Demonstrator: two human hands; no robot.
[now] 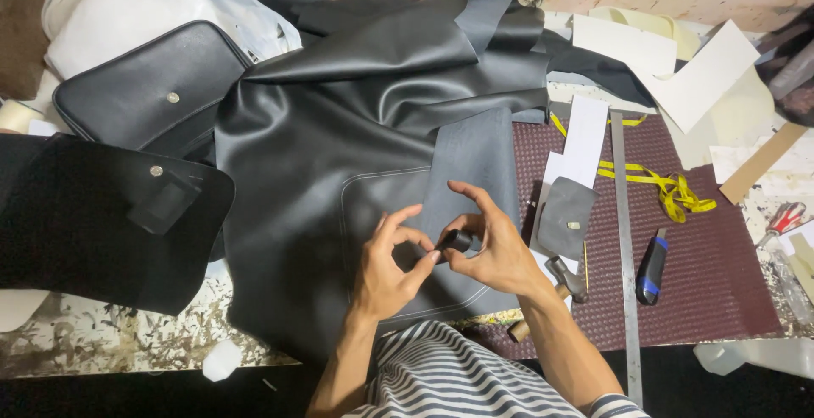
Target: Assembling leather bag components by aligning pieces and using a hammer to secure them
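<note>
Both my hands meet over a large sheet of black leather spread on the table. My left hand and my right hand pinch a small black piece between their fingertips. Under them lies a dark grey panel with a pale stitched outline running around it on the leather.
A black bag with a metal stud lies at the far left, a black flap in front of it. To the right sit a maroon mat, a steel ruler, a hammer, a blue-handled knife, yellow tape and white card pieces.
</note>
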